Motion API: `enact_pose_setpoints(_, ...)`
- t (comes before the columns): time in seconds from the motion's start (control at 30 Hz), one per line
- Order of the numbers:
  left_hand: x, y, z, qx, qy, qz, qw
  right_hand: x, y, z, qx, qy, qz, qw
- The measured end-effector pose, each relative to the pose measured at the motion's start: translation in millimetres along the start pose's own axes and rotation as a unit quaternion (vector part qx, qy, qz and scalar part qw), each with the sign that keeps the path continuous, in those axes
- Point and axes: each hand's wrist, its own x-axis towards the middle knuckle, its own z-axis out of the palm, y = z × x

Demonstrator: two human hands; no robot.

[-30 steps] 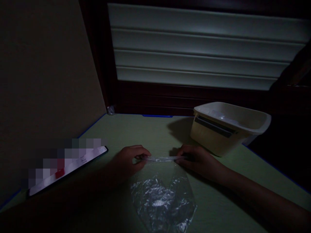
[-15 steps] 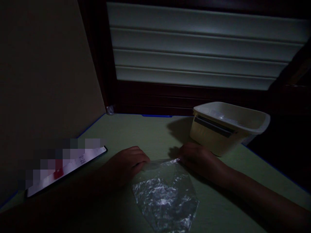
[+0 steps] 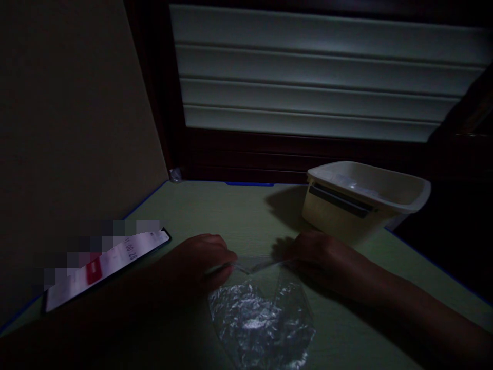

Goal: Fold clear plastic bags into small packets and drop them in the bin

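A clear, crinkled plastic bag (image 3: 262, 321) lies on the pale green table (image 3: 215, 210) between my arms. At its upper left corner, my left hand (image 3: 206, 259) pinches the edge between thumb and fingers. The upper right corner is gripped by my right hand (image 3: 319, 259), whose fingertips are partly lost in shadow. Between the two hands the bag's top edge dips, with its layers slightly apart.
A cream plastic bin (image 3: 346, 216) stands at the back right, with clear plastic inside. At the left lies a lit phone (image 3: 115, 262), partly pixelated. Behind the table is a slatted panel (image 3: 308, 87), with a wall on the left.
My right hand has shifted slightly to the right. The bag's top edge, nearly straight before, now sags and parts in the middle.
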Motion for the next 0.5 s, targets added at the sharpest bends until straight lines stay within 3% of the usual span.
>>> enact_pose_setpoints(0.5, 2.5, 7.1, -2.6, 0.051, -0.048, -0.004, 0.998, -1.2, -5.5, -0.5, 0.091, -0.011, 0.045, 0.995)
